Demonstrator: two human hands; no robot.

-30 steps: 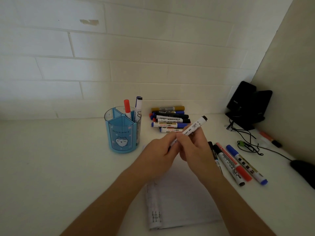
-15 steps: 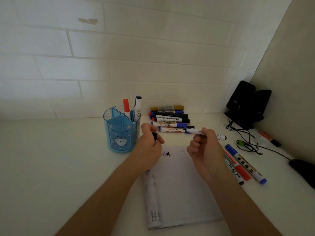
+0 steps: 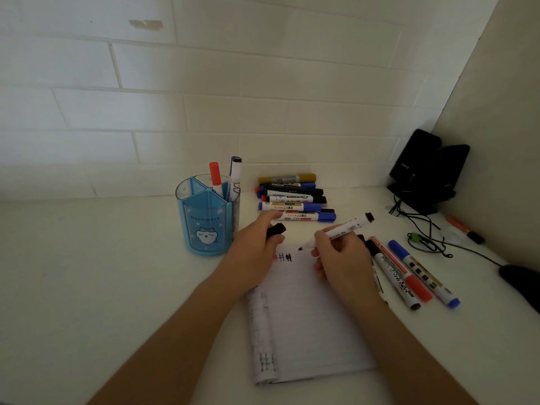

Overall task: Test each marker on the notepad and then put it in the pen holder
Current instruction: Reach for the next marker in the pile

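My right hand (image 3: 340,255) grips an uncapped white marker with black ends (image 3: 349,228), its tip just above the top of the notepad (image 3: 309,323). Three small marks, red, blue and black (image 3: 282,257), sit at the notepad's top left. My left hand (image 3: 254,252) holds the black cap (image 3: 276,230) and rests on the notepad's top left corner. The blue pen holder (image 3: 206,220) stands to the left with a red marker (image 3: 216,178) and a blue one (image 3: 234,173) in it. A pile of markers (image 3: 293,200) lies behind the notepad.
Three more markers (image 3: 409,273) lie to the right of the notepad. Further right are black cables (image 3: 423,238), an orange marker (image 3: 463,229), a black stand (image 3: 426,173) in the corner and a dark object (image 3: 523,283) at the right edge. A tiled wall runs behind.
My hands pulled the cap off the marker and moved apart. My right hand then turned the marker tip down over the notepad, while my left hand kept the cap.
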